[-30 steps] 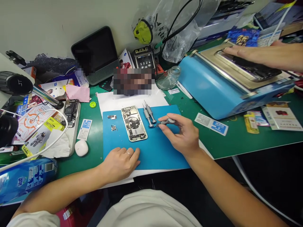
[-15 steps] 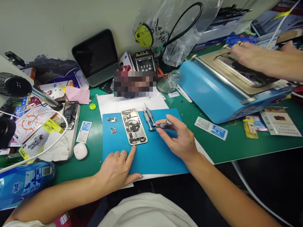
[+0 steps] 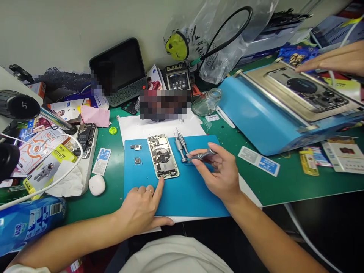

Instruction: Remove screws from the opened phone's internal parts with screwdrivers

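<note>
An opened phone (image 3: 165,157) lies on the blue mat (image 3: 187,199), its inside parts showing. At its lower edge rests the stretched index finger of my left hand (image 3: 145,206); the thumb is out to the side, the other fingers are curled, and nothing is held. My right hand (image 3: 223,172) pinches a dark grey screwdriver (image 3: 203,154) between thumb and fingers, held nearly level to the right of the phone. Two more screwdrivers, a left one (image 3: 180,148) and a right one (image 3: 182,141), lie beside each other. Small circuit boards (image 3: 137,147) are left of the phone.
A blue machine (image 3: 256,113) with another phone (image 3: 308,89) on its plate stands at right, a co-worker's hand (image 3: 332,58) above it. Behind the mat are a glass jar (image 3: 207,102) and a dark screen (image 3: 118,72). A white case (image 3: 97,185) sits left.
The co-worker's hand has moved off the phone on the machine, uncovering it. The view has shifted slightly. My left finger stays at the phone's edge, and my right hand still holds the screwdriver.
</note>
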The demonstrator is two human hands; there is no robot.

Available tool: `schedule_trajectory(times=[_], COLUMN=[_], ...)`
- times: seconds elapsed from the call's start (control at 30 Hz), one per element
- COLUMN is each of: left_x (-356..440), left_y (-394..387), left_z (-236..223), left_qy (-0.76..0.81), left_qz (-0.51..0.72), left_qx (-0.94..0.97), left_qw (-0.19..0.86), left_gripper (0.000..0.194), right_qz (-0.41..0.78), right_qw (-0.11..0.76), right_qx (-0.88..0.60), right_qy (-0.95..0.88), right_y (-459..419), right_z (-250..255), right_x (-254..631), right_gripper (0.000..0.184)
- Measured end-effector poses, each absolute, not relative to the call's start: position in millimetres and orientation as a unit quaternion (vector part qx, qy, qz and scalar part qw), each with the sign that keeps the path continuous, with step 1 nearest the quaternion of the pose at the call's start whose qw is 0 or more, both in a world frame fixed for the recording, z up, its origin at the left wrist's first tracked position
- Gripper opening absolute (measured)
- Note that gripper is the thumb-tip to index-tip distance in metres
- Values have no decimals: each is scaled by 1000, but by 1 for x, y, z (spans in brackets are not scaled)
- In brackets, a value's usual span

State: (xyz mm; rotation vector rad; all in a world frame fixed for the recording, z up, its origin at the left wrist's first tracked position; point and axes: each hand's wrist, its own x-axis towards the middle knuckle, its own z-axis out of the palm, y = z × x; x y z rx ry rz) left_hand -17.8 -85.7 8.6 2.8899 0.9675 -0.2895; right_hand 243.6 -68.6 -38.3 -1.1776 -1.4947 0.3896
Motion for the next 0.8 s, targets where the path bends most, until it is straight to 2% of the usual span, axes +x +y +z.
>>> schedule_trajectory(times=[0.33, 0.6, 0.8], left_x=[-14, -14, -16], left_y=[-83, -81, -82], left_z=[16, 16, 16], left_qy=[321, 318, 319], left_qz=[-149, -152, -147], left_qx=[932, 931, 932], left_qw=[80, 92, 92], left_gripper=[111, 107, 106], right_qz=[175, 179, 189], right_qw=[576, 573, 572], right_qx=[-464, -438, -447], right_qy=[-650, -669, -661], right_y=[-70, -73, -74], right_z=[-40, -38, -38], right_x=[245, 242, 242], right_gripper=[69, 75, 71])
